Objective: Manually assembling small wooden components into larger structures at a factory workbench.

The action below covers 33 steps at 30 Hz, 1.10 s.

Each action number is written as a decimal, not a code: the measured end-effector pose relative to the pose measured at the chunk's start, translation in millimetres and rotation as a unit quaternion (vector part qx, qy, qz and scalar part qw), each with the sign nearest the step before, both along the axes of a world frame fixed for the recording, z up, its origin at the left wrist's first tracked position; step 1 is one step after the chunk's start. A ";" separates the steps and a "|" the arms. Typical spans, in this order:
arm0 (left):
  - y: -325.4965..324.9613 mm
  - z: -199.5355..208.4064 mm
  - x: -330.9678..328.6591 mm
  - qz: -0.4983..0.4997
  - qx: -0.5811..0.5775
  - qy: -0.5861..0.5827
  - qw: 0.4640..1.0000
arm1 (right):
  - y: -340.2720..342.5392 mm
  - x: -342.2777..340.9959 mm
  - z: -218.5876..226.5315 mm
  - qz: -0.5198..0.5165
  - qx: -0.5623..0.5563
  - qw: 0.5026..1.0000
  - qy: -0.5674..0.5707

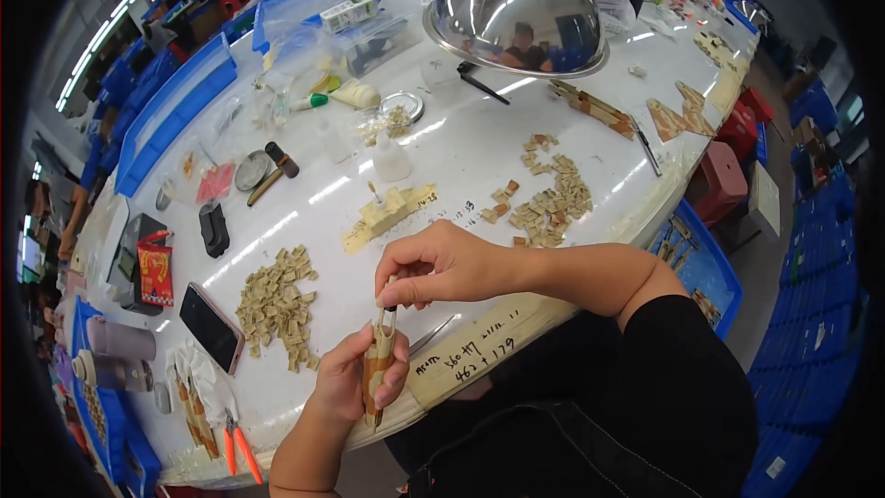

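Note:
My left hand (343,376) is closed around a tan and brown camouflage strap (373,371), held upright near the table's front edge. A narrow pale loop shows at the strap's upper end, with a small dark bit inside it. Above it, my right hand (444,263) is closed with thumb and forefinger pinched at that end; whatever small piece lies between these fingertips is hidden. Left of my hands lies a heap of small tan fabric pieces (279,304). Beyond my right forearm spreads another heap of similar pieces (555,203), some of them brown.
A phone (212,327), orange-handled pliers (241,450) and more camouflage strips (196,415) lie at the left. A tan block (389,214) stands ahead, before a white squeeze bottle (391,161). A shiny metal dome (516,14) stands at the back. Blue trays (175,115) line the far left.

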<state>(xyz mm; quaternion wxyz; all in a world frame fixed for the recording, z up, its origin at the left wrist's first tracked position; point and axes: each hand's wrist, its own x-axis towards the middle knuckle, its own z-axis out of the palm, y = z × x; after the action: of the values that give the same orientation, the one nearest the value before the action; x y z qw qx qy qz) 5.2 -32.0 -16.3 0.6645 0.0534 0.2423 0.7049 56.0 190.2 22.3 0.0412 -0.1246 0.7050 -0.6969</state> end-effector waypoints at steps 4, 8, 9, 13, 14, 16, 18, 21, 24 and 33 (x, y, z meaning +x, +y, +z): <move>1.2 -1.6 -0.4 -0.001 0.011 -0.002 1.000 | -0.2 0.7 -3.8 -0.011 0.016 0.999 0.046; 1.7 -1.0 -0.8 -0.006 0.026 0.010 1.000 | -0.9 3.3 1.5 -0.015 0.031 0.996 0.083; 0.8 -1.0 -0.8 -0.010 0.037 0.020 0.999 | -1.5 4.0 3.7 -0.007 0.031 0.996 0.089; -0.6 -0.2 2.5 -0.023 0.069 0.050 0.996 | -3.8 11.9 14.2 0.008 0.046 0.992 0.118; -0.3 0.3 3.3 -0.029 0.077 0.060 0.995 | -4.2 14.8 17.3 0.005 0.058 0.989 0.135; 0.0 1.4 5.2 -0.040 0.094 0.078 0.992 | -5.6 21.0 20.8 -0.001 0.081 0.983 0.166; 0.1 2.3 7.8 -0.045 0.084 0.086 0.992 | -8.3 29.6 18.2 -0.012 0.063 0.988 0.140; 2.4 3.1 10.9 -0.070 0.050 0.110 0.990 | -14.1 45.4 8.3 -0.053 0.002 0.997 0.064; 2.7 7.5 17.3 -0.071 0.035 0.138 0.987 | -28.9 59.6 -4.3 -0.088 -0.096 0.991 0.034; 3.4 2.3 15.1 -0.080 0.042 0.115 0.989 | -46.7 61.3 -4.4 -0.174 -0.177 0.969 0.008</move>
<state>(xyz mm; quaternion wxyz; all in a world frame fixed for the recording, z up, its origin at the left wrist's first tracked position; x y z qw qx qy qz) 20.4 -28.6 -14.0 0.6839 0.1807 0.2823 0.6481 117.3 143.5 17.9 -0.1093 -0.0110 0.5819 -0.8058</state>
